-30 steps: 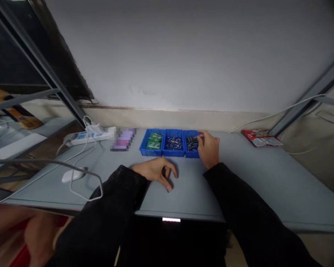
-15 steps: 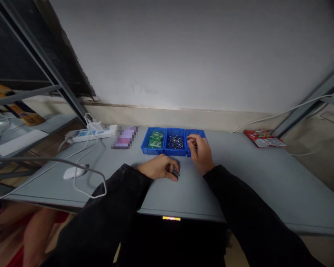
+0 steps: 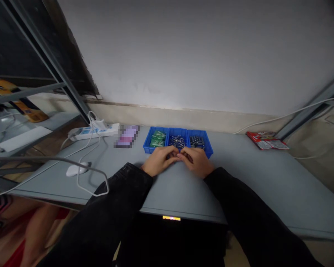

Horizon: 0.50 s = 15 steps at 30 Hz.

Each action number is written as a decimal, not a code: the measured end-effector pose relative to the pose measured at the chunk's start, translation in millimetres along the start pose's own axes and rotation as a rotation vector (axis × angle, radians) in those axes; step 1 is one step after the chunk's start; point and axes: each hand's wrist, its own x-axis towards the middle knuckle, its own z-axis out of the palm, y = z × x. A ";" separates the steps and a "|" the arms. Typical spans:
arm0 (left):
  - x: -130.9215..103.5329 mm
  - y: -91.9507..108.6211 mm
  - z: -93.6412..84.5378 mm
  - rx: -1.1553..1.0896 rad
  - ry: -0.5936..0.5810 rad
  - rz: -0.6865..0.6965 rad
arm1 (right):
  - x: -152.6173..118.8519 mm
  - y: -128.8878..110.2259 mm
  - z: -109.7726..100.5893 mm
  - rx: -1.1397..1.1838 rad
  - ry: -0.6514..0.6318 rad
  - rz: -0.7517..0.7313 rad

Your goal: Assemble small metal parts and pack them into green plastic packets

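My left hand [image 3: 161,160] and my right hand [image 3: 196,161] meet fingertip to fingertip just in front of the blue bins, both closed in a pinch. The fingers hide what lies between them; half a second earlier a small dark cylindrical piece showed in my left hand. The left blue bin [image 3: 146,148] holds small green-and-white packets [image 3: 158,138]. In the middle bin [image 3: 178,130] are thin shiny metal pieces [image 3: 177,141], like screws or pins. Dark grey cylindrical pieces [image 3: 196,141] lie in the right bin [image 3: 208,150], partly behind my right hand.
On the left of the grey table [image 3: 180,196] are a white power strip [image 3: 100,131], a blurred-out phone-like object [image 3: 127,136], a white mouse-like item [image 3: 76,169] and loose cables. A red packet [image 3: 267,141] lies at right. Another person's arm [image 3: 40,226] shows at lower left.
My right hand has left the right bin and come down and left to meet my left hand. My left hand has risen slightly toward the bins. The dark piece is now covered.
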 end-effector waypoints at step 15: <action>1.1 -2.0 -0.5 -0.029 0.186 -0.046 | 1.1 6.9 6.0 0.044 0.118 0.000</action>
